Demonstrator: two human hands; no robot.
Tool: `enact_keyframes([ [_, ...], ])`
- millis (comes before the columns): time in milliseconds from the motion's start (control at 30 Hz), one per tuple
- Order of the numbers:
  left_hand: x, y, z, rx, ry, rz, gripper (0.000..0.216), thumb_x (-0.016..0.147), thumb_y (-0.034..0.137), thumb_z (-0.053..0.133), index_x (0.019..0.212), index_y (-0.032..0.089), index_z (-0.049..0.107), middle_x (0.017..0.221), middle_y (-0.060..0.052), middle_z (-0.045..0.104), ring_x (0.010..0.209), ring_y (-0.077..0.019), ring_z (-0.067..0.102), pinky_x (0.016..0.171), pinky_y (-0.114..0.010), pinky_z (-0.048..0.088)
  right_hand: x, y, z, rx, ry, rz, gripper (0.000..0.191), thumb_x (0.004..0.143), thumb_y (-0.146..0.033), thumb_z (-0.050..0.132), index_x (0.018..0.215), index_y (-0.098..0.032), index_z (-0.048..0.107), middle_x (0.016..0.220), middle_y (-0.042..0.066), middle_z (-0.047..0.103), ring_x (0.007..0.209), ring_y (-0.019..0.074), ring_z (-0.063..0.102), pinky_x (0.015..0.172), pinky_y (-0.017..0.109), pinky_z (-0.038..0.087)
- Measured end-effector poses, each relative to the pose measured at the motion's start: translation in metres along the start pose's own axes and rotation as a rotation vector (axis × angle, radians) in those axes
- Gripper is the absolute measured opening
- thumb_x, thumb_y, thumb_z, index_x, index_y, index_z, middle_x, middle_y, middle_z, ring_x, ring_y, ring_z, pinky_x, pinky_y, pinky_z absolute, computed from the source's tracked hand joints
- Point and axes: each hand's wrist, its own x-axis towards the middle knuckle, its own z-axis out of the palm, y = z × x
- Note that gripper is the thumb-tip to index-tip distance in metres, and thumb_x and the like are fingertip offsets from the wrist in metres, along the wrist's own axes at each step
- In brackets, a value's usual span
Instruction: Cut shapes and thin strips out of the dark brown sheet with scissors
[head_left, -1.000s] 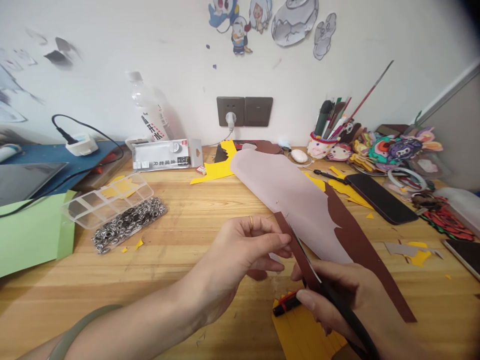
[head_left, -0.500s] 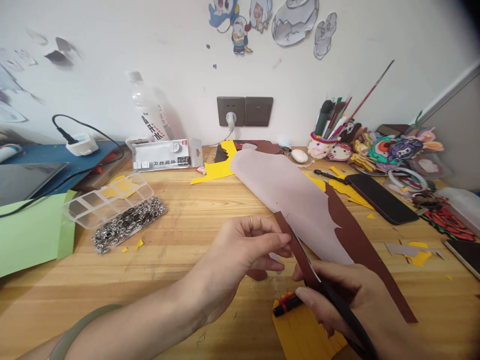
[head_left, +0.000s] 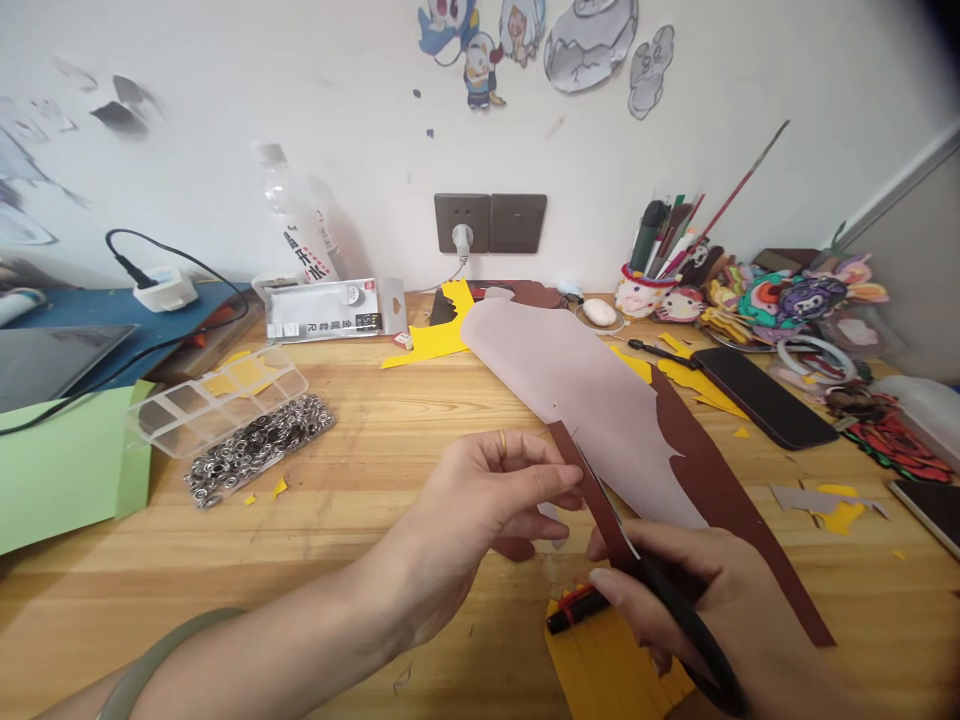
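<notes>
Between thumb and fingers, my left hand pinches a narrow brown strip of sheet material. The strip slants from upper left down toward my right hand. My right hand is closed around black-handled scissors; a thin pale edge of the blade shows along the strip's right side, and the rest is mostly hidden. Under both hands lie a yellow piece and a black and red pen. Behind them, a pale pinkish sheet overlaps a brown sheet on the wooden table.
At left stands a clear compartment box full of metal rings, near a green folder. A water bottle is by the wall. To the right are a black phone, a pen cup, felt-like cut-outs and yellow scraps.
The scissor handle in my right hand has shifted very slightly, and the right thumb a touch with it. My left hand and the strip stay almost where they were.
</notes>
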Motion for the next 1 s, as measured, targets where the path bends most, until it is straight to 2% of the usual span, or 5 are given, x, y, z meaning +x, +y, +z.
enact_keyframes([
  [133,0.0008,-0.0004,-0.0006,-0.010,0.007,-0.017,0.021,0.070,0.037,0.060,0.076,0.017,0.058,0.078,-0.002,0.059,0.064,-0.0098,0.053,0.063,-0.025,0.040,-0.0012,0.0004,-0.0005,0.033,-0.038,0.010,0.011,0.069,-0.025,0.058,0.070,-0.020,0.068,0.050,-0.002,0.058,0.038,0.0089,0.046,0.036,0.017,0.040],
  [400,-0.0001,-0.0004,0.0012,0.029,-0.014,-0.022,0.016,0.071,0.032,0.060,0.069,0.017,0.056,0.073,0.000,0.057,0.066,-0.0110,0.054,0.065,-0.026,0.039,0.0004,-0.0029,-0.0034,-0.052,-0.091,-0.018,0.014,0.072,-0.031,0.057,0.072,-0.020,0.065,0.054,-0.002,0.055,0.046,0.0126,0.047,0.041,0.021,0.040],
  [567,0.0004,-0.0009,0.0009,0.039,-0.036,-0.007,0.016,0.073,0.032,0.058,0.070,0.016,0.056,0.076,-0.003,0.060,0.067,-0.0115,0.053,0.065,-0.027,0.038,-0.0007,-0.0038,-0.0041,-0.018,-0.098,0.022,0.013,0.071,-0.029,0.057,0.073,-0.020,0.067,0.054,-0.001,0.056,0.045,0.0118,0.047,0.040,0.020,0.040],
  [833,0.0008,-0.0033,-0.0006,0.036,-0.034,-0.002,0.017,0.072,0.032,0.059,0.070,0.016,0.057,0.075,-0.002,0.061,0.064,-0.0101,0.053,0.065,-0.026,0.039,-0.0022,0.0045,-0.0012,-0.019,-0.091,0.005,0.012,0.072,-0.028,0.057,0.072,-0.020,0.066,0.050,-0.003,0.051,0.042,0.0098,0.042,0.038,0.018,0.036],
  [1000,0.0011,-0.0037,-0.0008,0.032,-0.029,-0.005,0.017,0.071,0.033,0.060,0.071,0.016,0.058,0.073,-0.002,0.059,0.062,-0.0096,0.052,0.065,-0.027,0.039,-0.0015,0.0032,-0.0005,-0.022,-0.083,-0.001,0.012,0.071,-0.026,0.057,0.074,-0.021,0.067,0.050,-0.003,0.053,0.040,0.0090,0.042,0.037,0.017,0.037],
])
